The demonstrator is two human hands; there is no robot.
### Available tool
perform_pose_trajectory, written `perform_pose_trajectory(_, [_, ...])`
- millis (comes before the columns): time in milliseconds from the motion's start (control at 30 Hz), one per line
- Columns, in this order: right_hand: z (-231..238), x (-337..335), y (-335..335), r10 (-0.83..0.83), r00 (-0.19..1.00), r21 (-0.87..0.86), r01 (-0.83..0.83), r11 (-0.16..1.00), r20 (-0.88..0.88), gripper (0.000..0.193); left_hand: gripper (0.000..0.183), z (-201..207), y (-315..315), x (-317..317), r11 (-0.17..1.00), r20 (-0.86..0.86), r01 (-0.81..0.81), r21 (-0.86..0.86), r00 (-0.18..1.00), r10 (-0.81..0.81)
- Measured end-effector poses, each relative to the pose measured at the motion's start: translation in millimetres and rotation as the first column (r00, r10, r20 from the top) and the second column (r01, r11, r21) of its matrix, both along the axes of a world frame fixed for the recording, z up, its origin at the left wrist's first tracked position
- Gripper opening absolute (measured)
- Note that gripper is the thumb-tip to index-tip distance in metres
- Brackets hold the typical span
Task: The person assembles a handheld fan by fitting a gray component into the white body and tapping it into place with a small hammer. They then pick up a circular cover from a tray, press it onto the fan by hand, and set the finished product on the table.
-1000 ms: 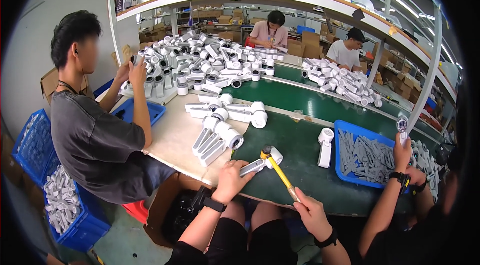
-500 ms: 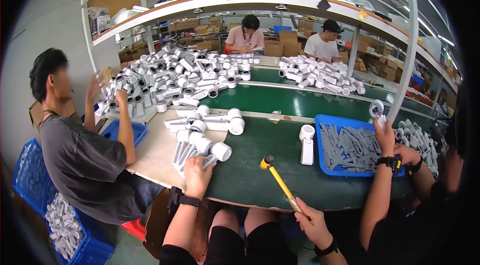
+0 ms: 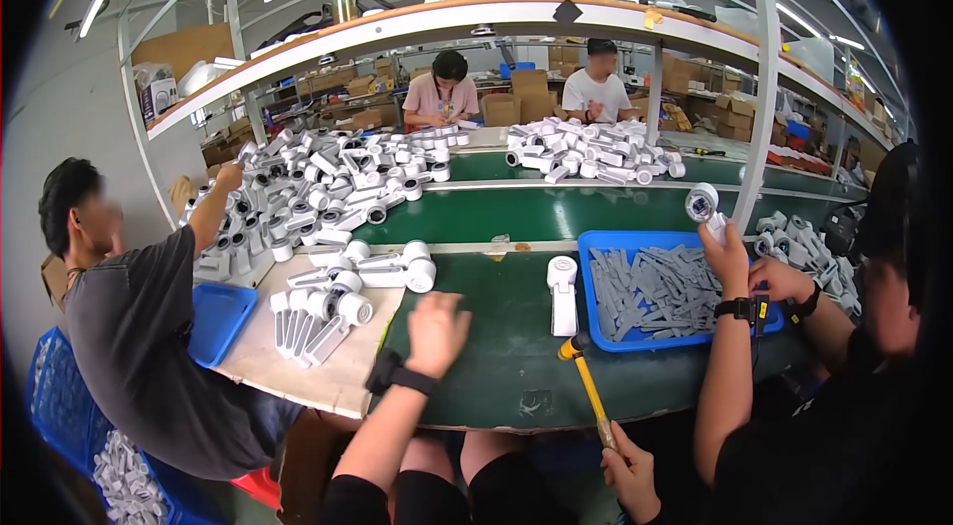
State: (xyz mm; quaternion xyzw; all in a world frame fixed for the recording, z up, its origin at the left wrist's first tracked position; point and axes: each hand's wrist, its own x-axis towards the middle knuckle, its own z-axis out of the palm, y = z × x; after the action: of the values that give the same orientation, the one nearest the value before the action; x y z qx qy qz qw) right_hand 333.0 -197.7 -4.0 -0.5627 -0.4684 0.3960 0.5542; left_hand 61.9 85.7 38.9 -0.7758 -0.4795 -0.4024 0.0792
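Note:
My right hand (image 3: 630,472) is wrapped round the handle of a hammer (image 3: 588,381) with a yellow shaft and a yellow-and-black head. The hammer's head is at the front edge of the blue tray, near a white device (image 3: 563,297) with a round head, like a handheld fan, which lies alone on the green table. Above the table's left middle, my left hand (image 3: 438,333) is open, fingers stretched out, with nothing seen in it. Just left of it, several more such devices (image 3: 320,307) lie grouped on a beige board (image 3: 342,366).
A blue tray (image 3: 685,340) of grey strips stands at the right. There a co-worker's hand (image 3: 730,262) holds up a white device (image 3: 702,202). Large heaps of devices (image 3: 328,173) lie further back. At the left, another person (image 3: 129,327) reaches into a heap. A shelf (image 3: 447,29) spans overhead.
My left hand has left the devices on the board and moved right. The hammer has shifted right, toward the tray and the single device. The view has swung to the right.

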Motion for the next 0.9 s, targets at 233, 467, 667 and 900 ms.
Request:
perform_pose_trajectory(233, [-9, -4, -5, -0.011, 0.999, -0.009, 0.011, 1.0, -0.053, 0.05, 0.065, -33, -3, 139, 0.884, 0.143, 0.26, -0.387, 0.965, -0.221])
perform_pose_trajectory(467, [-11, 4, -14, -0.037, 0.997, -0.016, 0.036, 0.999, -0.065, 0.051, 0.069, -46, -6, 156, 0.93, 0.077, 0.222, -0.292, 0.975, -0.209])
perform_pose_trajectory(667, [-8, -5, -15, 0.023, 0.997, -0.009, -0.024, 1.0, -0.076, 0.051, 0.069, -37, -19, 95, 0.837, 0.237, 0.427, -0.341, 0.901, -0.363])
perform_pose_trajectory(900, [0, -19, -11, 0.126, 0.989, -0.019, -0.127, 0.992, -0.077, 0.052, 0.053, -1, -69, -25, 0.256, 0.867, 0.828, -0.498, 0.482, 0.128])
